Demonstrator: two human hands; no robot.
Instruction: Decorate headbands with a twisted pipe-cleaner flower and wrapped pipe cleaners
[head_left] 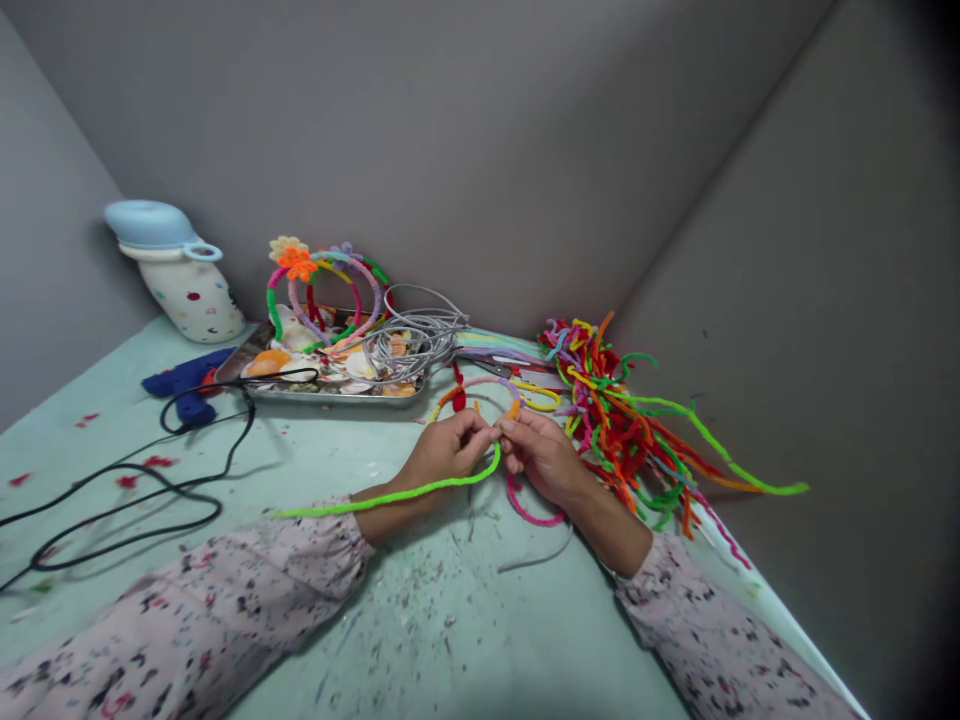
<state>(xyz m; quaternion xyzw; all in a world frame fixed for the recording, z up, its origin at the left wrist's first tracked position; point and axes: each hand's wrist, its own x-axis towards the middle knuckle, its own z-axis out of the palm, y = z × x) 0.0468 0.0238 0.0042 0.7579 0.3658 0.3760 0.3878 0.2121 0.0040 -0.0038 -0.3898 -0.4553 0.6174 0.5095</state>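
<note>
Both my hands meet over the table, fingers pinched closely together. My left hand (454, 447) is closed on a bright green pipe cleaner (420, 490), whose long tail curves back over my left wrist and forearm. Fingertips of my right hand (541, 455) press on the same spot, gripping a wire hoop (486, 382) wrapped in coloured pipe cleaner. Orange and purple parts of the hoop show above the fingers; a pink part hangs below my right hand. A bare grey wire end (536, 562) trails under it. The exact pinch point is mostly hidden by the fingers.
Behind my hands, a metal tray (345, 398) holds shells, a wire coil (416, 345) and finished flower hoops (296, 262). A blue glue gun (187, 385) with a black cord lies left, near a white cup (184, 290). Pliers (495, 369) and a pipe-cleaner heap (615, 430) are right.
</note>
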